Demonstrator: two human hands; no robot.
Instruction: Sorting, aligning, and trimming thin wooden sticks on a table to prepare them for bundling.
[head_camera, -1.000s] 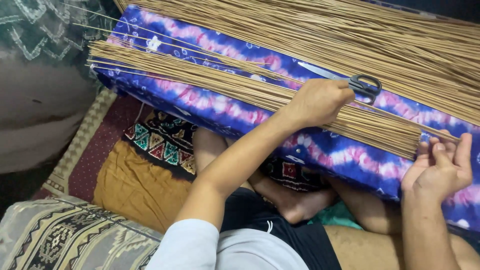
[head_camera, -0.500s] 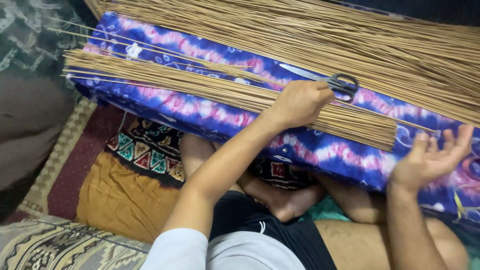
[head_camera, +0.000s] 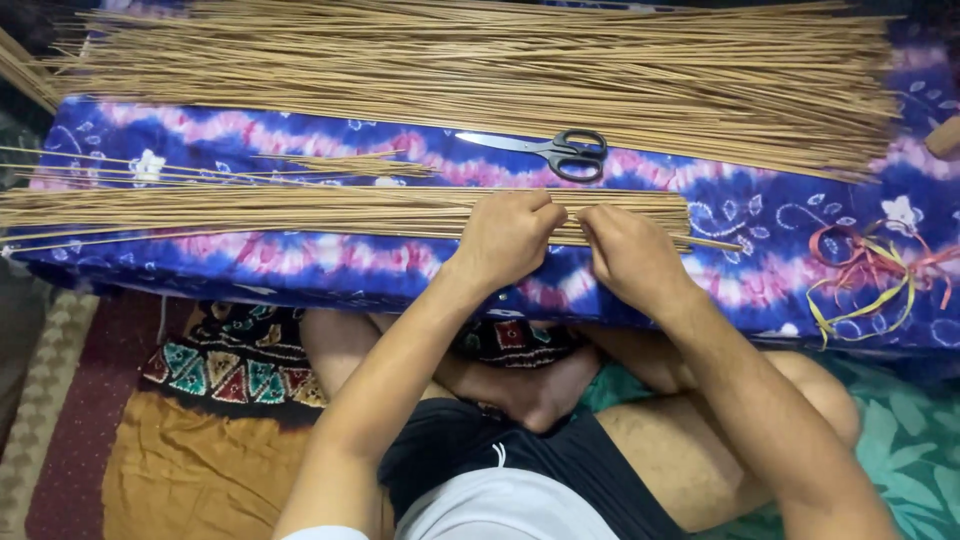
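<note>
Both hands, left hand (head_camera: 508, 236) and right hand (head_camera: 628, 252), had fingers curled closed around a bundle of thin sticks (head_camera: 300, 210) lying across a purple cloth (head_camera: 780, 215). Black scissors (head_camera: 560, 152) lay just beyond, beside a larger stick pile (head_camera: 480, 70).

A home floor used as a craft spot; the person sits cross-legged on patterned rugs and cloths (head_camera: 235, 365); a tie-dyed blue cushion (head_camera: 780, 215) serves as worktop, with heaps of thin sticks (head_camera: 480, 70), scissors (head_camera: 555, 152) and ribbon scraps (head_camera: 870, 270).
</note>
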